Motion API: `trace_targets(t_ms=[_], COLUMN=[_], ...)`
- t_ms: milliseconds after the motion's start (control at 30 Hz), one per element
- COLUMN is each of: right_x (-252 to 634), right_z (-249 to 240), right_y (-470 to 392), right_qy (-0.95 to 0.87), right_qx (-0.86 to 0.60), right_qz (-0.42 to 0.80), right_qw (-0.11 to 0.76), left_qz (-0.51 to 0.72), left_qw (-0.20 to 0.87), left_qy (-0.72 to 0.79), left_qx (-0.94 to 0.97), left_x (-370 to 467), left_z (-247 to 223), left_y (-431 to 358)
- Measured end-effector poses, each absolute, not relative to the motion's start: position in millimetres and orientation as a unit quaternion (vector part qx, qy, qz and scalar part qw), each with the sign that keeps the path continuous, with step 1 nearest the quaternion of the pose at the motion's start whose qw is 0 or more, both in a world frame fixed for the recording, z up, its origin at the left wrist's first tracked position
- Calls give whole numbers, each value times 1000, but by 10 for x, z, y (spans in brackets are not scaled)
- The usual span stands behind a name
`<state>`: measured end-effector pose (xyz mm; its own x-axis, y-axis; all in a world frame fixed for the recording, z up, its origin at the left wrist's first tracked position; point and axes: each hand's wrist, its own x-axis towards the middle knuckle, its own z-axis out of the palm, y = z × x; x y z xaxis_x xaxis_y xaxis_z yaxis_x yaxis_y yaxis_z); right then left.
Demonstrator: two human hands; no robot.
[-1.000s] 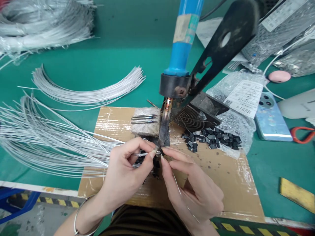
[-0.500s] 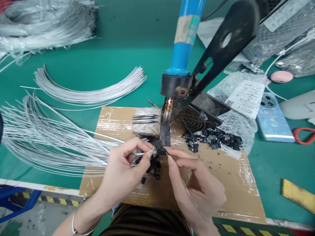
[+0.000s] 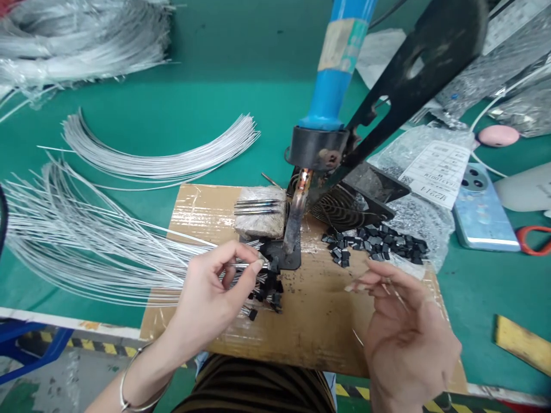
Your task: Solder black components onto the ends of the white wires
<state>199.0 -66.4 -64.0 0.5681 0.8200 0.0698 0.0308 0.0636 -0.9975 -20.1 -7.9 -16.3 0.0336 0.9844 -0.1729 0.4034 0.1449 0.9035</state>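
Note:
My left hand (image 3: 219, 284) is closed in a pinch on a thin white wire (image 3: 243, 265), whose tip meets a small black connector (image 3: 274, 264). Below it lies a cluster of wires with black connectors (image 3: 269, 292) on their ends. Apart from it, my right hand (image 3: 404, 321) is half curled over the cardboard, just below a pile of loose black connectors (image 3: 379, 244). A thin strand of solder wire (image 3: 399, 295) runs through its fingers. The soldering iron tip (image 3: 293, 229), in its stand, points down between the hands.
The blue soldering iron handle (image 3: 329, 86) slants up beside a black stand arm (image 3: 417, 74). A small fan (image 3: 348, 206) sits behind the tip. White wire bundles (image 3: 159, 160) lie at left. A phone (image 3: 486, 212), orange-handled scissors (image 3: 523, 238) and a yellow strip (image 3: 523, 344) are at right.
My right hand has moved right, away from the iron tip, towards the connector pile. My left hand keeps its pinch on the wire, now with the connector clear of the tip.

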Motion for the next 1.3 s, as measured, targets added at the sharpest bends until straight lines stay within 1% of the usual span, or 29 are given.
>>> trace_targets(t_ms=[133,200,300,367,433,500,667,800,933,1100,1300], right_x=[2147,2262,2447,2530,2555,2527,2399,2386,2465,2529,2503], right_z=[-680,-742,-897,-994,-1044,-1038,-921,-902,-983,-1075,-1075], right_y=[-685,-739,-826,-849,-838,-811,-775,-768,-738,-737,-760], right_qy=[-319,-319,-320,-311,-308,-304,-286,-291,-297,-294,-302], right_qx=[-633,-647,-660,-662,-662,-664,-691,-702,-702,-698,-685], right_qz=[241,209,255,278,289,288,279,278,265,264,265], right_qw=[663,660,630,622,619,619,602,588,591,597,607], left_qz=[346,354,367,363,323,237,203,214,251,328,411], left_qw=[374,356,322,263,172,117,131,136,142,166,250], left_qy=[607,605,609,618,636,673,667,651,642,636,621], left_qx=[610,618,625,646,679,691,705,716,711,679,619], left_x=[-260,-298,-409,-533,-686,-835,-990,-931,-914,-993,-1019], left_z=[-241,-273,-273,-248,-229,-246,-458,-628,-652,-548,-410], left_y=[-93,-110,-72,56,286,592,1319,1574,1585,1498,1332])
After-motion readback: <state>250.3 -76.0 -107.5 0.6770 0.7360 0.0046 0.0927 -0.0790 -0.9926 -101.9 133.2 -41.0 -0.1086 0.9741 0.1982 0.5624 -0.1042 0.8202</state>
